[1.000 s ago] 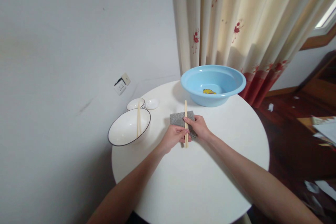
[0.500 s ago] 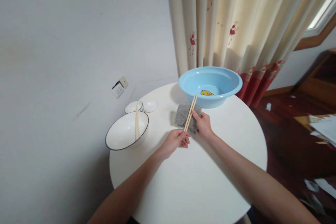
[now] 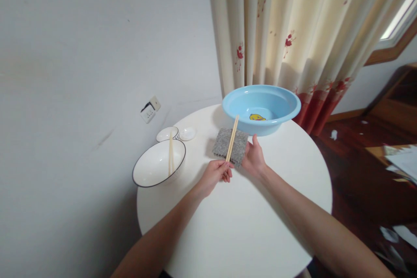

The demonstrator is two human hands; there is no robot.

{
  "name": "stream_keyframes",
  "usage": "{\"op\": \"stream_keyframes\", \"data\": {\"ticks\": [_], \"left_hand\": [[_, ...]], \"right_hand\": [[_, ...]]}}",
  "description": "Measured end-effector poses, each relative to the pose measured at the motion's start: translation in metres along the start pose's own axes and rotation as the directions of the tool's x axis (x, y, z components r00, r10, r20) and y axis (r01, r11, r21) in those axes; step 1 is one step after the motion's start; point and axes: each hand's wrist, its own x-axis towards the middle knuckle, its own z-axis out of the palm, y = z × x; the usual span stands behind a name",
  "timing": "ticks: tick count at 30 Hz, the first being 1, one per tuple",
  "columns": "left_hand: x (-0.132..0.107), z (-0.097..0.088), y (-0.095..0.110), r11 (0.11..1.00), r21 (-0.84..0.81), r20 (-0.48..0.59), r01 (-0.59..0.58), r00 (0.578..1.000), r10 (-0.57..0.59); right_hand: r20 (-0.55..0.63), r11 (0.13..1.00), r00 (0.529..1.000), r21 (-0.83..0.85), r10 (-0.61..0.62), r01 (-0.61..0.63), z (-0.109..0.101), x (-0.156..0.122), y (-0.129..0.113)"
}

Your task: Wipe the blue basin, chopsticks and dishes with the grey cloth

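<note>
Two light wooden chopsticks are pinched near their lower ends by my left hand, its fingers closed. They lie side by side across a grey cloth with a scalloped edge, tips pointing toward the basin. My right hand supports the cloth from its right side, thumb lifted off and the other fingers hidden underneath. Left of my hands, a large white bowl with a dark rim holds another pair of chopsticks leaning on its edge.
A light blue basin with a yellow duck picture stands at the table's back. Behind the large bowl sit a small bowl and a small white dish. The round white table adjoins the wall; curtains hang behind.
My right thumb has come off the chopsticks and cloth and now points up. The cloth lies spread flatter, and the chopsticks have shifted slightly left with my left hand.
</note>
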Motion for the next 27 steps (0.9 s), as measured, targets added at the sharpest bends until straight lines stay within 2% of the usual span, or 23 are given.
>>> {"op": "stream_keyframes", "data": {"ticks": [5,10,15,18,21,27], "left_hand": [[0.0,-0.002,0.002,1.0,0.004,-0.003,-0.011,1.0,0.011],[-0.003,0.002,0.006,0.999,0.035,0.026,-0.016,1.0,0.015],[-0.003,0.003,0.006,0.996,0.084,0.071,-0.009,0.997,0.003],[-0.002,0.003,0.005,0.995,0.1,0.071,-0.021,0.997,0.013],[-0.002,0.004,0.005,0.995,0.097,0.045,-0.032,0.999,0.027],[-0.002,0.009,0.002,0.997,0.079,-0.073,-0.017,0.997,0.023]], "right_hand": [[0.016,0.993,0.997,0.09,0.071,-0.072,-0.003,0.002,-0.007],[0.028,0.989,0.989,0.024,0.144,-0.145,-0.005,0.008,-0.004],[0.106,0.977,0.971,-0.017,0.214,-0.214,-0.009,0.008,-0.001],[0.049,0.98,0.98,-0.064,0.192,-0.189,-0.01,0.008,0.003],[-0.023,0.985,0.993,-0.12,0.118,-0.12,-0.01,0.009,0.007],[-0.089,0.991,0.995,-0.129,0.032,-0.043,-0.007,0.008,0.012]]}}
